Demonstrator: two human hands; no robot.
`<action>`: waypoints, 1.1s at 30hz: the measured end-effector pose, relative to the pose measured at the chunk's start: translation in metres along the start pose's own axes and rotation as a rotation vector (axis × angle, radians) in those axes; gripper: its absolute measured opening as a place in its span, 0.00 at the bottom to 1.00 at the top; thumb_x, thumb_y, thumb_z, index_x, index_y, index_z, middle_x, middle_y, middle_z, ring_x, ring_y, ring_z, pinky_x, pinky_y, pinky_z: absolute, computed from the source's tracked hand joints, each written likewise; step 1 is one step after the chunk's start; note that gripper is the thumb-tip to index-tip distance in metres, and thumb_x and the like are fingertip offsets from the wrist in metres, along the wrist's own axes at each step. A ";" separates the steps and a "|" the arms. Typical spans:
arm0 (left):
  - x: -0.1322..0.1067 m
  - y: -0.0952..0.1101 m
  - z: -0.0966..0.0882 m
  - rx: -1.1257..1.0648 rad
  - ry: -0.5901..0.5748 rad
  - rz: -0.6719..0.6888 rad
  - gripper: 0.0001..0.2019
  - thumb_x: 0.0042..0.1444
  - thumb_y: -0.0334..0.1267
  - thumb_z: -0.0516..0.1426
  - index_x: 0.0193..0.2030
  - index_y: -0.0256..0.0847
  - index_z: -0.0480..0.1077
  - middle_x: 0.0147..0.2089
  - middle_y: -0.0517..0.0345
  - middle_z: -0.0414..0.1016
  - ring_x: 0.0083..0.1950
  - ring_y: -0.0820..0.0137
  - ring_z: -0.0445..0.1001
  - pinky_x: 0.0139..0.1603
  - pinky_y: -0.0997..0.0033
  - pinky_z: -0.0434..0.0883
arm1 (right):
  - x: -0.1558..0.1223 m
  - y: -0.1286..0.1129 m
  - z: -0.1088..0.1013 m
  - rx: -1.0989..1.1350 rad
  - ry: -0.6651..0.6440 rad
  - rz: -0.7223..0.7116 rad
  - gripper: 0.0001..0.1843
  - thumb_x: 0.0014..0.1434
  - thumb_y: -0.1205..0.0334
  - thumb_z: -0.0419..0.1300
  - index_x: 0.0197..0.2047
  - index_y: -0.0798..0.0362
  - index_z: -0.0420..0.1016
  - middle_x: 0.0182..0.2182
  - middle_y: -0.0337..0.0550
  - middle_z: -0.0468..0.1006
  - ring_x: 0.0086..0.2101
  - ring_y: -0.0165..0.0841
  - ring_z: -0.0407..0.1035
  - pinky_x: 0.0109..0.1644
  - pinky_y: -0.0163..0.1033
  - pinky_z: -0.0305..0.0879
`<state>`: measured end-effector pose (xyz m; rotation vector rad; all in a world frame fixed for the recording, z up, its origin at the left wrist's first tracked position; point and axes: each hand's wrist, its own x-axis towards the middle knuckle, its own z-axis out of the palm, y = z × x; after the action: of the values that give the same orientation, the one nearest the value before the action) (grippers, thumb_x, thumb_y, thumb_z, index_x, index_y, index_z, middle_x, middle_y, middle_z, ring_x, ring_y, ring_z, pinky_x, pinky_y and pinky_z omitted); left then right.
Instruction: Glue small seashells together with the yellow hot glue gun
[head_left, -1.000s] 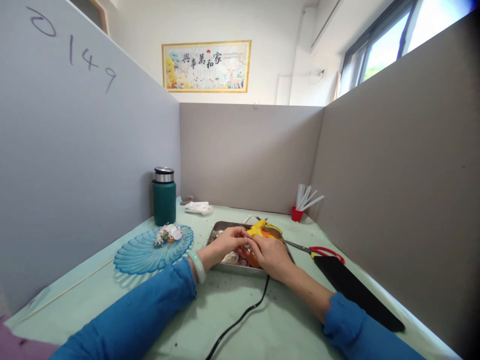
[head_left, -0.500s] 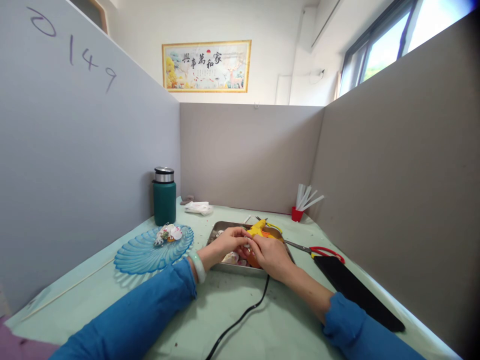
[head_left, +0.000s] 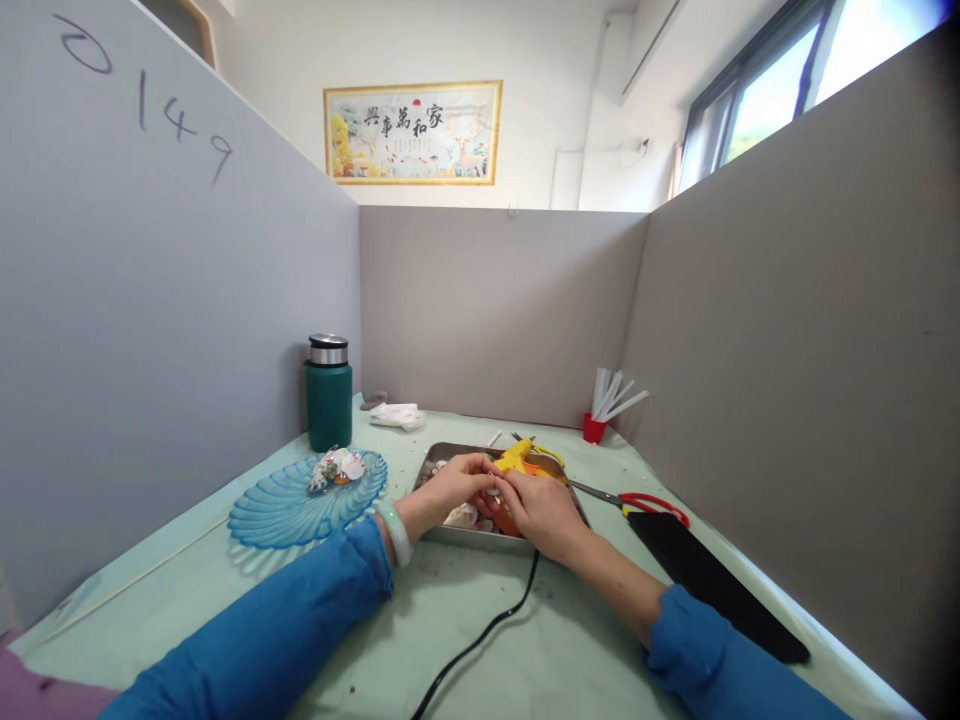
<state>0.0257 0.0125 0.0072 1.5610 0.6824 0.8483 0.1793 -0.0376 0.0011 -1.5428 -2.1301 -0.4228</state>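
My left hand [head_left: 459, 482] and my right hand [head_left: 541, 507] meet above a metal tray [head_left: 480, 541], fingertips pinched together. Between them is a small whitish piece, mostly covered by the fingers, so its kind cannot be made out. Shells [head_left: 461, 516] lie in the tray beneath my hands. Just beyond my right hand rests a yellow glue gun [head_left: 516, 456], partly hidden. A black cord [head_left: 487, 632] runs from the tray toward me. To the left, a blue scalloped glass plate [head_left: 277, 512] bears a small cluster of shells [head_left: 339, 466].
A green bottle [head_left: 329, 400] stands behind the plate. Red-handled scissors [head_left: 652, 505] and a black flat object [head_left: 716, 585] lie at right. Glue sticks [head_left: 611, 395] stand in a red cup [head_left: 595, 429]. White packaging [head_left: 397, 416] and a thin stick [head_left: 139, 577] lie left. Partitions [head_left: 502, 310] surround the table.
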 end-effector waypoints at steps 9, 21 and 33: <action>-0.002 0.002 0.001 0.000 0.006 -0.011 0.09 0.44 0.34 0.58 0.32 0.34 0.65 0.22 0.59 0.69 0.23 0.73 0.71 0.26 0.73 0.70 | 0.000 -0.001 -0.001 -0.013 -0.007 0.004 0.23 0.64 0.52 0.38 0.35 0.51 0.70 0.28 0.40 0.76 0.29 0.29 0.68 0.29 0.34 0.47; -0.001 0.001 0.000 0.021 0.013 -0.028 0.11 0.44 0.36 0.60 0.34 0.34 0.66 0.22 0.59 0.70 0.23 0.73 0.72 0.26 0.72 0.70 | 0.000 0.000 0.000 -0.014 -0.019 0.006 0.22 0.64 0.53 0.38 0.35 0.51 0.70 0.28 0.40 0.76 0.29 0.30 0.68 0.29 0.33 0.47; 0.000 -0.001 0.000 0.023 0.003 -0.020 0.11 0.45 0.36 0.59 0.35 0.33 0.66 0.22 0.59 0.70 0.23 0.73 0.72 0.26 0.72 0.71 | 0.000 -0.001 -0.001 -0.017 -0.025 0.007 0.22 0.64 0.53 0.38 0.35 0.51 0.70 0.28 0.40 0.76 0.29 0.30 0.68 0.29 0.34 0.47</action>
<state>0.0254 0.0123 0.0063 1.5712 0.7107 0.8304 0.1786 -0.0385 0.0021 -1.5717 -2.1448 -0.4223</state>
